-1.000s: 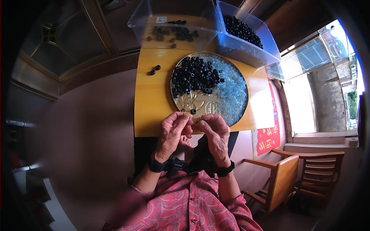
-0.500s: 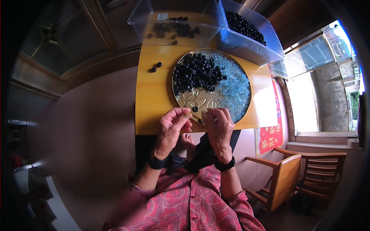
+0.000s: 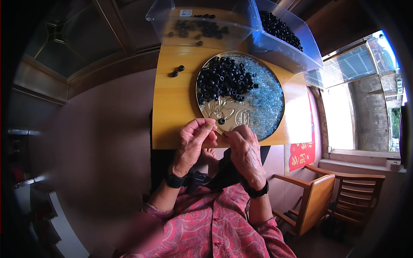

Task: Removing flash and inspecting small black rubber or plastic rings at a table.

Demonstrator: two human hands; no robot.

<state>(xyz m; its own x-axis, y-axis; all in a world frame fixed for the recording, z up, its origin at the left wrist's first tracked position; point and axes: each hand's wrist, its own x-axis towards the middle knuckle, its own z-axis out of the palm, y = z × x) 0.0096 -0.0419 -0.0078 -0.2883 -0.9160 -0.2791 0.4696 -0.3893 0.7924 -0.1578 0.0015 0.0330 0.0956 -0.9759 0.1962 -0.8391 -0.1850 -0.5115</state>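
A round gold-coloured tray (image 3: 215, 112) with raised patterns lies by the table's near edge. Black ring-shaped beads (image 3: 226, 77) are heaped at its left and back, and tiny clear-blue beads (image 3: 266, 99) cover its right side. One lone black bead (image 3: 221, 121) sits near the front rim, just beyond my fingertips. My left hand (image 3: 195, 139) is closed in a pinch at the front rim; what it holds is too small to name. Beside it my right hand (image 3: 247, 152) also pinches, back of the hand up, with a small dark bit at its fingertips.
Behind the tray stand two clear plastic bins, one (image 3: 202, 32) with some black beads showing through its wall, the other (image 3: 282, 32) holding many more. Two loose black beads (image 3: 174, 74) lie on the wooden table (image 3: 172, 107). Wooden chairs (image 3: 318, 202) stand at the right below a window.
My right hand has turned and moved slightly down, its fingertips now over the dark bit that lay between both hands. The left hand keeps its pinch. The view has shifted a little.
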